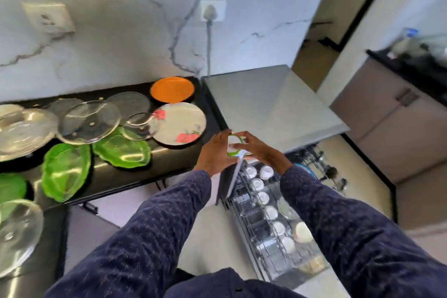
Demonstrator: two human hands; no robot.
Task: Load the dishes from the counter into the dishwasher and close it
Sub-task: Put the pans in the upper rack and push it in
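Note:
Both my hands hold a small white dish with a green rim [235, 146] in the air, just past the right end of the dark counter [169, 169]. My left hand [215, 152] grips its left side and my right hand [256, 146] grips its right side. Below them the dishwasher's pulled-out rack [244, 222] holds a row of white cups [262, 197] and some bowls. On the counter lie an orange plate [172, 89], a white flowered plate [180, 123], green leaf-shaped plates [65, 172] and several clear glass plates and lids [89, 121].
The dishwasher's grey top [266, 104] lies right of the counter, against the marble wall with a plugged-in socket [211, 11]. A second dark counter with a bottle [408, 58] stands at the far right above beige cabinets. Pale floor shows between counter and rack.

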